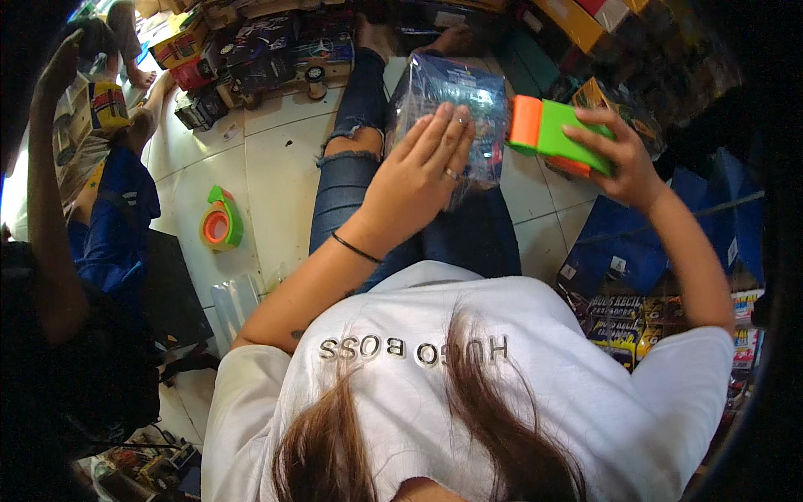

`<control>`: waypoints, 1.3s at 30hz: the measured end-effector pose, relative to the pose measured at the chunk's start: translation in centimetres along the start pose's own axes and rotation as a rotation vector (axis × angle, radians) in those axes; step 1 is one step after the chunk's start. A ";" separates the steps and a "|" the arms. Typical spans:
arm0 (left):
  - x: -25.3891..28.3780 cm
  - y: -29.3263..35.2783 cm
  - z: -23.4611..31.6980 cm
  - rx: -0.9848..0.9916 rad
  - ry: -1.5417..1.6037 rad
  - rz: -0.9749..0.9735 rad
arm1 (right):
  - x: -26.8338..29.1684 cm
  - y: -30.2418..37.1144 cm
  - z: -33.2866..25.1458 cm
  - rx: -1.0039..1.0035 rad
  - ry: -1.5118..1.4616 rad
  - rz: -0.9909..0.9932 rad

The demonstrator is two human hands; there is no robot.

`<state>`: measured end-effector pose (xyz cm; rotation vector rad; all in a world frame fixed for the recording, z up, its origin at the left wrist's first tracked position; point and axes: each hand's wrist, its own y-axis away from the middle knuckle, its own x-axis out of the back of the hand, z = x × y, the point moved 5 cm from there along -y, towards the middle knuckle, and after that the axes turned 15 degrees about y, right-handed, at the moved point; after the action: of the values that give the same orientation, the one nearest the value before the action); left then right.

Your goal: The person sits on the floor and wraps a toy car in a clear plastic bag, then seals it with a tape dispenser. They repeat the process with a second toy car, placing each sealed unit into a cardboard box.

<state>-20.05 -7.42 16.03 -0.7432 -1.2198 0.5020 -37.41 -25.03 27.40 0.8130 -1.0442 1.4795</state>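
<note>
A dark blue box [481, 92] in shiny clear wrap rests on my lap, above my jeans. Flat across its top lies my left hand [431, 146], fingers stretched out and pressed to the wrap. My right hand [615, 159] grips a green and orange tape dispenser [577, 125], whose orange end is close to the box's right side. A second green and orange tape dispenser [220, 226] lies on the tiles to my left.
Another person in blue shorts [125, 209] sits at the left. Several packaged boxes [259, 50] line the far side of the tiled floor [276, 167]. Blue boxes [627, 243] and stacked packs [619, 322] stand to my right. Clear plastic sheets [238, 301] lie beside my left arm.
</note>
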 end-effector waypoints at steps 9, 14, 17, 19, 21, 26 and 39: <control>2.8 1.8 -0.7 -0.167 0.226 0.276 | -26.0 2.5 0.9 -0.343 -0.128 -0.615; 0.7 0.6 -3.3 0.372 0.942 0.214 | -39.5 11.8 3.1 -1.338 -0.704 -0.245; 0.6 -0.4 -3.3 0.527 1.271 0.238 | -38.3 10.6 2.3 -1.317 -0.420 -0.462; -0.1 -0.5 -4.3 0.948 1.535 0.211 | -32.1 5.3 2.6 -1.201 -0.621 0.074; 0.3 -2.2 -5.8 0.919 1.655 0.184 | -24.6 -0.9 1.9 -1.014 -0.997 0.483; -2.9 -4.3 -12.1 1.202 1.483 0.292 | -12.1 -11.4 -4.3 -0.721 -1.371 0.548; -12.1 6.5 -9.6 1.600 1.694 0.199 | -29.0 -10.4 -10.0 -0.777 -2.469 -0.266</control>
<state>-14.02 -13.93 1.79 0.2759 0.9239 0.5686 -21.80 -26.60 -0.90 1.8375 -2.5580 -1.0999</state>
